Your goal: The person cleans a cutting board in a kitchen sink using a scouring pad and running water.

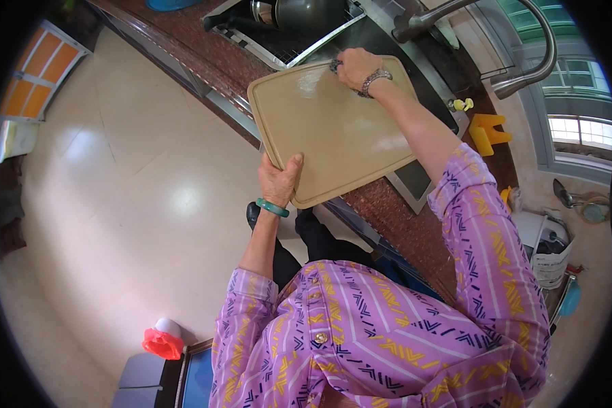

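A beige rectangular cutting board (pixel 336 127) with a raised rim is tilted over the kitchen sink (pixel 418 178) and the counter edge. My left hand (pixel 279 179), with a green bangle at its wrist, grips the board's near left corner, thumb on top. Near the far edge, my right hand (pixel 361 70) presses a dark scrubber (pixel 335 65), seemingly steel wool, against the board. Most of the scrubber is hidden under the fingers. The board's surface looks wet, with shiny patches. A bracelet circles my right wrist.
A curved metal faucet (pixel 550 51) arches at the upper right. A dish rack (pixel 280 60) with dark cookware (pixel 308 20) stands beyond the board. The reddish granite counter (pixel 413 229) holds a yellow plastic holder (pixel 488 133) and a yellow pump top (pixel 460 105). A red-lined bin (pixel 163 342) stands at lower left.
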A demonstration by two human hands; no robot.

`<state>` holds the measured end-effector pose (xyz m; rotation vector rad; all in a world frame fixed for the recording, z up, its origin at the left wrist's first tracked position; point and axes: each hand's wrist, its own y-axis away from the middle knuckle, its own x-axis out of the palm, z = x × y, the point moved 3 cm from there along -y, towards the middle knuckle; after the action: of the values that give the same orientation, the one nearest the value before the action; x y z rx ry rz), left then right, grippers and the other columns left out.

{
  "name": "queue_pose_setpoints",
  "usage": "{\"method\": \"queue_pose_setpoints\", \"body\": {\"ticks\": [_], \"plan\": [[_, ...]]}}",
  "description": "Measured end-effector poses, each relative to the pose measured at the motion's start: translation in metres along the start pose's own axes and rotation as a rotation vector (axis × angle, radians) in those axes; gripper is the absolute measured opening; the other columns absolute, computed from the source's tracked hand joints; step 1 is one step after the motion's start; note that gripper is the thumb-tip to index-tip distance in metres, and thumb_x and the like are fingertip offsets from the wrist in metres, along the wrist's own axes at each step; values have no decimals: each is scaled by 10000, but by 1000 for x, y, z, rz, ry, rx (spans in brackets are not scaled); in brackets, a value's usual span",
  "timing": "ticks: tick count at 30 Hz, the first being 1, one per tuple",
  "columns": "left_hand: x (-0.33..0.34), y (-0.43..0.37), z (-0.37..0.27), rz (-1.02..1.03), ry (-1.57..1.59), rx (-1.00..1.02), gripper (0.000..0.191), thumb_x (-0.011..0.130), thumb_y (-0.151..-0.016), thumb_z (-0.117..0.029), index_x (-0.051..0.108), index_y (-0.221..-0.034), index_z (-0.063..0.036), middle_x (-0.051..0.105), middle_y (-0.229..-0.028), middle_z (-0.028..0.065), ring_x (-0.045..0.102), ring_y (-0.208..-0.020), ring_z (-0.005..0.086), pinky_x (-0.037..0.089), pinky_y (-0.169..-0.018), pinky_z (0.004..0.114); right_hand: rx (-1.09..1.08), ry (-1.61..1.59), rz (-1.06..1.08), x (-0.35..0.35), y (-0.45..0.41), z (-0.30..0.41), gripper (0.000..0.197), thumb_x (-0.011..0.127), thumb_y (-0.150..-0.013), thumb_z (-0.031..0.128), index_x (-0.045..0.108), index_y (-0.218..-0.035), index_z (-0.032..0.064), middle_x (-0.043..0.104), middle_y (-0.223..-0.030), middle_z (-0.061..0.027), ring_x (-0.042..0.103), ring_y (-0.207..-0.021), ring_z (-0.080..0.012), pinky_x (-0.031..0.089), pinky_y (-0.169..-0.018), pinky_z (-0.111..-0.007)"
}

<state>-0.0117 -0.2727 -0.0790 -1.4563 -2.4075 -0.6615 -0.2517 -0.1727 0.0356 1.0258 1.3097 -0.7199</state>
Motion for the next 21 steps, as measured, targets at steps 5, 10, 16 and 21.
{"method": "queue_pose_setpoints", "body": {"ticks": [5,10,16,21], "plan": [[-2,-2,10,-15,8,-59,352,675,-785,-62,493,-1075,20,620,-906,75,594,-774,128,509,-684,271,-133,16,32,15,7,66,256,554,-765,231,694,-916,78,634,-1004,-203,625,-945,-330,505,-802,-426],[-13,-3,19,-21,90,-18,337,687,-791,-64,490,-1055,6,617,-907,68,593,-771,132,513,-696,268,-285,-98,-70,16,29,111,259,523,-794,241,698,-929,107,590,-1088,-214,586,-1027,-313,482,-848,-421],[-5,1,-1,-100,-212,202,435,715,-749,-68,488,-1114,-4,521,-1147,166,534,-1014,205,458,-866,355,120,86,-72,15,5,-67,269,510,-808,235,689,-970,116,613,-1022,-201,618,-921,-352,496,-806,-437],[16,12,-37,-164,-1072,606,556,666,-746,-123,460,-1258,-54,363,-1372,171,356,-1262,309,259,-1027,494,-75,84,-146,43,6,5,278,500,-816,242,670,-983,98,582,-1043,-202,579,-981,-332,486,-805,-434]]}}
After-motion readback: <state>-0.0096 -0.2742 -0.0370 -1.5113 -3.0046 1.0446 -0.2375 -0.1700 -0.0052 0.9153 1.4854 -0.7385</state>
